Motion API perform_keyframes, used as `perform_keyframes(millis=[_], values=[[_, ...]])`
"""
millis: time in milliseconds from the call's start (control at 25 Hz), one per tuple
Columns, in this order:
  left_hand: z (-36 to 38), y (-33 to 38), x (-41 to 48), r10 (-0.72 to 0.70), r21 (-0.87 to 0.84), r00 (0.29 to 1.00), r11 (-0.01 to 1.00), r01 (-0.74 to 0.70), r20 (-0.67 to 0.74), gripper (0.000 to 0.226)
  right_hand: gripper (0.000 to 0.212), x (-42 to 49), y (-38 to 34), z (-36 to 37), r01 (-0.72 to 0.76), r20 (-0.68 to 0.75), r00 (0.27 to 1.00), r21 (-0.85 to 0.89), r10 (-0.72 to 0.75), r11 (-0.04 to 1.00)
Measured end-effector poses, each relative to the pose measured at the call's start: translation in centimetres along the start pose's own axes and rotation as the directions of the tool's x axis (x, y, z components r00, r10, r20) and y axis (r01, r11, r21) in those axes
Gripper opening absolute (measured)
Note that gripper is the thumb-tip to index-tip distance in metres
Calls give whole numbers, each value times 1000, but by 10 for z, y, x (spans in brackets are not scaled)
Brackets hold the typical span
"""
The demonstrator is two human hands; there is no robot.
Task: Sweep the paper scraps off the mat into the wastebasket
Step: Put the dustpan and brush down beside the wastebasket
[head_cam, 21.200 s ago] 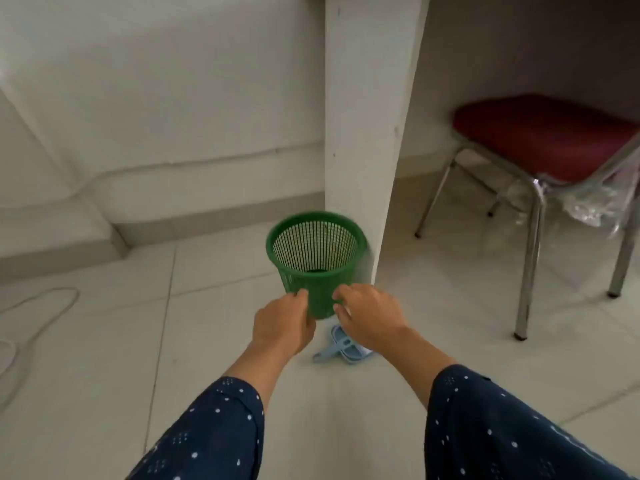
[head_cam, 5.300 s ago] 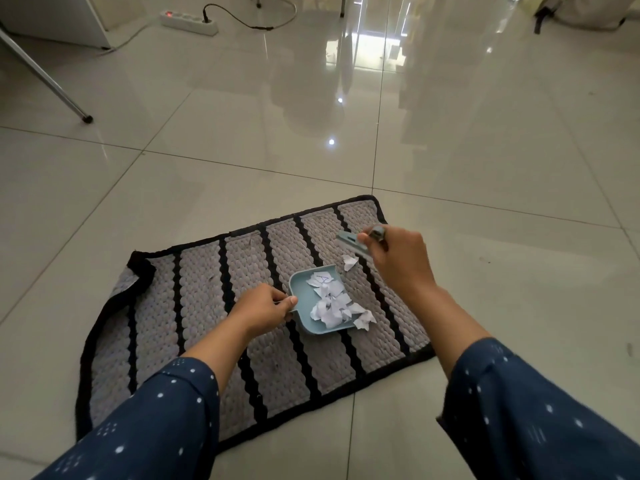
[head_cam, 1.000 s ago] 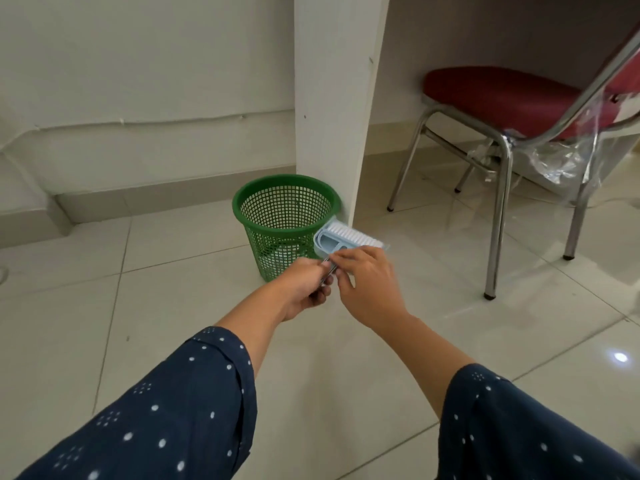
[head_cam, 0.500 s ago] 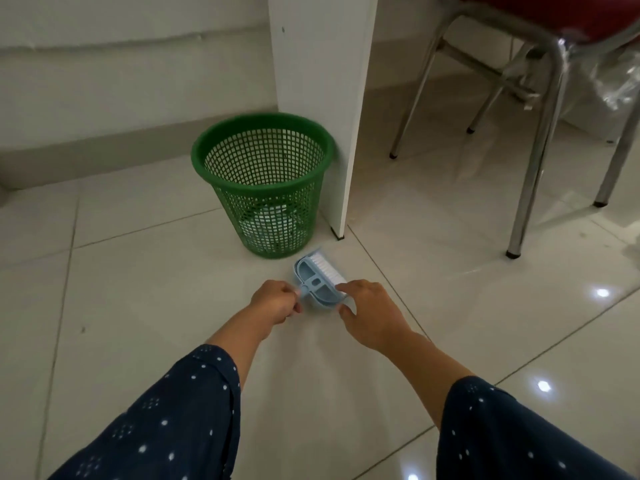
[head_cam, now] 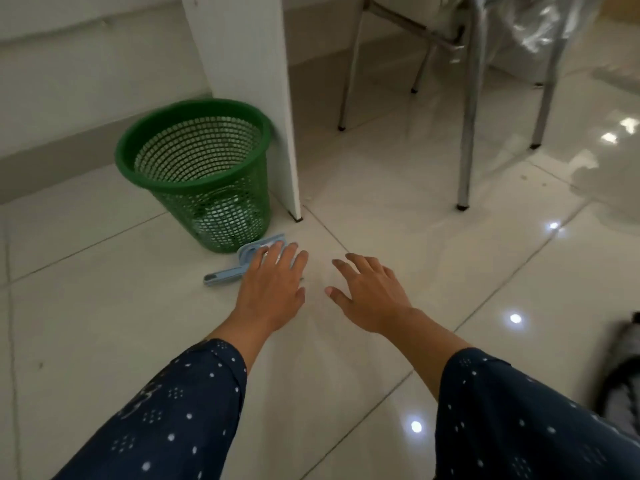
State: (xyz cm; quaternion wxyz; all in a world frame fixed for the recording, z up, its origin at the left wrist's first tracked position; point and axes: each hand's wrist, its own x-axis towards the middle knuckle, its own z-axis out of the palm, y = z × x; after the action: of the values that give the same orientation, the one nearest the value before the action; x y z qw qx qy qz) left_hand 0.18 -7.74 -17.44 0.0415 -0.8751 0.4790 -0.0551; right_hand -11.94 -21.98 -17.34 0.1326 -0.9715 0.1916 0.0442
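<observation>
The green mesh wastebasket [head_cam: 194, 174] stands on the tiled floor against a white post. White paper scraps [head_cam: 227, 211] show through its mesh near the bottom. A light blue dustpan with its brush [head_cam: 227, 273] lies on the floor just in front of the basket. My left hand [head_cam: 273, 287] is spread flat over the pan's right end, fingers apart, gripping nothing. My right hand [head_cam: 369, 294] hovers open over bare tile to the right. A striped corner of the mat [head_cam: 623, 379] shows at the right edge.
The white post [head_cam: 249, 81] rises right behind the basket. Metal chair legs [head_cam: 469, 133] stand at the back right, with clear plastic wrapping [head_cam: 543, 26] above them. A grey skirting runs along the wall on the left.
Half a second ago both hands held the dustpan and brush down at the floor. Now the set lies there and both hands are open; the view has shifted closer.
</observation>
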Motion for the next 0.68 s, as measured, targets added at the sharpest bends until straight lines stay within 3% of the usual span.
perform_keyframes(millis=[360, 560, 680], values=[[-100, 220, 35, 306, -11, 951, 952, -305, 55, 78, 65, -160, 151, -85, -269, -110, 959, -63, 262, 961], [-126, 377, 35, 478, -35, 878, 878, -477, 41, 78, 66, -278, 263, -101, -449, -157, 887, -79, 434, 890], [-115, 457, 12, 553, -112, 827, 832, -543, 102, 78, 67, -346, 319, -83, -568, -103, 822, -65, 561, 821]])
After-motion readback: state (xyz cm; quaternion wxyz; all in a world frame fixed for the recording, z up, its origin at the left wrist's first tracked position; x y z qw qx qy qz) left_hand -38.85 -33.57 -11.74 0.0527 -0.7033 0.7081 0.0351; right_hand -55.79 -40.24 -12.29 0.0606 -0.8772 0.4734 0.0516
